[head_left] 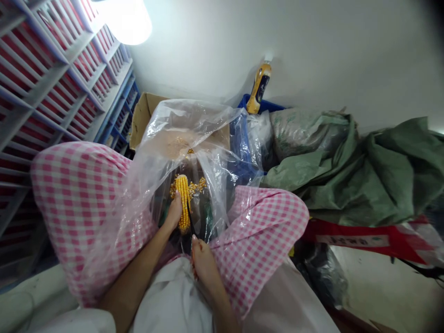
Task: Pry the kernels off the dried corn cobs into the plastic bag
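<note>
An ear of corn (184,203) with yellow kernels stands tilted above a clear plastic bag, held by my left hand (174,212), which is closed around its left side. My right hand (204,260) is closed on the handle of a thin dark tool (190,217). The tool's narrow shaft lies along the right side of the ear; its exact kind is hidden. Part of a reddish handle shows below my fingers. Loose corn kernels (197,186) lie in the clear plastic bag (211,159) just beyond the ear.
The bag is draped over a cardboard box (145,111) between two knees in pink checked cloth. Slatted plastic crates (69,69) rise at left. A bottle of yellow liquid (259,88) stands by a blue crate (241,134). Green cloth (374,171) covers the right side.
</note>
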Action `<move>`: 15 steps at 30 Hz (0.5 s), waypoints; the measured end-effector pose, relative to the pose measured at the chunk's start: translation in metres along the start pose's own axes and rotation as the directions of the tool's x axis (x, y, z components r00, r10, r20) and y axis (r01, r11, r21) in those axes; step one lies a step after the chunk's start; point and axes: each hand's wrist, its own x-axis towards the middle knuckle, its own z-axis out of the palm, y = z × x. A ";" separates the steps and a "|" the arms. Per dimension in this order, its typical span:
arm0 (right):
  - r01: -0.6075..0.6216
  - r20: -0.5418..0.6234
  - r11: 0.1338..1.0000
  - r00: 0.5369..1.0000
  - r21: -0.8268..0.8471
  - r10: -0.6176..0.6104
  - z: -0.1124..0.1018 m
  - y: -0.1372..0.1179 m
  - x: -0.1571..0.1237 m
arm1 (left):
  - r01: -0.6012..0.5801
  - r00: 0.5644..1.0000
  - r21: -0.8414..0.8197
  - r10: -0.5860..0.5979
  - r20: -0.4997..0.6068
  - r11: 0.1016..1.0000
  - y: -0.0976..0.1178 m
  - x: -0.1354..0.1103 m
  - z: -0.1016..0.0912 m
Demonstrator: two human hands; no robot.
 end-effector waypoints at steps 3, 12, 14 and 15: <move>0.045 -0.148 0.988 0.987 -0.148 -0.067 0.003 -0.003 0.000 | 0.024 1.000 -0.005 -0.024 0.009 1.000 -0.001 0.002 -0.001; 0.051 -0.084 0.983 0.994 -0.178 -0.066 -0.003 -0.013 0.008 | 0.044 0.999 -0.001 -0.044 -0.012 0.999 -0.004 0.003 0.000; 0.054 -0.169 0.965 0.980 -0.258 -0.101 0.001 -0.015 0.008 | 0.038 0.999 -0.001 -0.038 -0.013 0.999 -0.004 0.005 0.000; 0.053 -0.182 0.962 0.978 -0.268 -0.105 0.003 -0.015 0.008 | 0.034 0.999 0.003 -0.034 -0.011 0.999 -0.005 0.005 0.000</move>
